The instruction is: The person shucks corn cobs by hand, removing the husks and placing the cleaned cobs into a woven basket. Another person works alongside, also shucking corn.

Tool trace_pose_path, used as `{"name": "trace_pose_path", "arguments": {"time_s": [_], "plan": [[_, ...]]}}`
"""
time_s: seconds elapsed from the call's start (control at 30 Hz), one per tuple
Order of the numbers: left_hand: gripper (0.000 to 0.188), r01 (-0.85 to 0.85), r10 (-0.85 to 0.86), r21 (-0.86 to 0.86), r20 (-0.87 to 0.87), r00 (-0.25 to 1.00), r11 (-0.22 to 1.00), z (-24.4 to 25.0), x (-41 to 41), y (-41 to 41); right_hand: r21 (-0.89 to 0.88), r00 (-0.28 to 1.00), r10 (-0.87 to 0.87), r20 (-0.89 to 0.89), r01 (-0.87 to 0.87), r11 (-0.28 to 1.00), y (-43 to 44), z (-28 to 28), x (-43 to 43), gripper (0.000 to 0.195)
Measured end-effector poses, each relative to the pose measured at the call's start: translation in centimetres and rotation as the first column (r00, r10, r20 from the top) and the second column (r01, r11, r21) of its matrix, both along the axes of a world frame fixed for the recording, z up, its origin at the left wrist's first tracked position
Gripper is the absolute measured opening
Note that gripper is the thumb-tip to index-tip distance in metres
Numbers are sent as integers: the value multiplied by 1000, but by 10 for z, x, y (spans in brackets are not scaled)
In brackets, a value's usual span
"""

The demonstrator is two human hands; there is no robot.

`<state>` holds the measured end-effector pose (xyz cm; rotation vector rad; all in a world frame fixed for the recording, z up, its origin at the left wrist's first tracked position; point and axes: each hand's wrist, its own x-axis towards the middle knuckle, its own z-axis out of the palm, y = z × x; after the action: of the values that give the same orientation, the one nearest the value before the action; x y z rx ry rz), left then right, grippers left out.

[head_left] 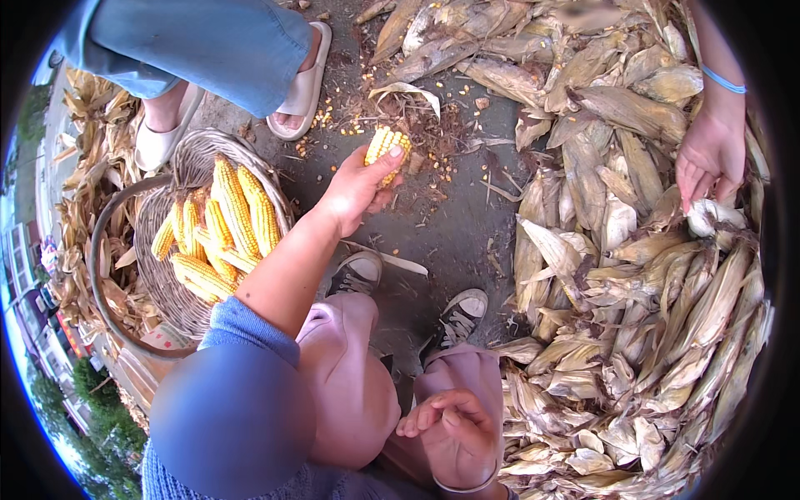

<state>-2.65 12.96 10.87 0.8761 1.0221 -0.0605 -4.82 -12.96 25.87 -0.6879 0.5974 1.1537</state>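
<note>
My left hand is closed around a husked yellow corn cob, thumb lying along its near side. It is held out over the concrete floor, to the right of a wicker basket containing several bare corn cobs. My right hand, with a bracelet at the wrist, is raised by my right knee. Its fingers are loosely curled and apart, with nothing in them. A blurred blue area hides my left upper arm.
Unhusked corn ears are heaped along the right side. Another person's hand reaches into this heap from the top right. A person in blue trousers and pale sandals stands at upper left. Loose kernels and corn silk litter the concrete floor.
</note>
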Motion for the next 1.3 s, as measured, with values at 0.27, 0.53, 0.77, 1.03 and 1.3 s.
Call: {"name": "trace_pose_path", "arguments": {"time_s": [0.27, 0.53, 0.77, 1.03, 1.3], "plan": [[51, 116, -107, -162, 65, 992, 980, 85, -43, -26, -111, 926, 15, 376, 29, 993, 21, 3, 4, 24], [63, 643, -671, 209, 110, 733, 737, 155, -62, -69, 43, 885, -114, 452, 106, 993, 57, -13, 7, 39], [56, 408, -423, 175, 62, 904, 896, 171, -86, -77, 159, 909, -309, 281, 274, 949, 68, -19, -4, 19], [36, 279, -371, 463, 120, 921, 841, 167, -111, -69, 141, 877, -277, 393, 240, 961, 90, -24, -18, 26], [24, -62, 13, 354, 138, 990, 933, 164, -181, -38, 226, 847, 104, 521, -255, 940, 116, -7, -50, 72]]}}
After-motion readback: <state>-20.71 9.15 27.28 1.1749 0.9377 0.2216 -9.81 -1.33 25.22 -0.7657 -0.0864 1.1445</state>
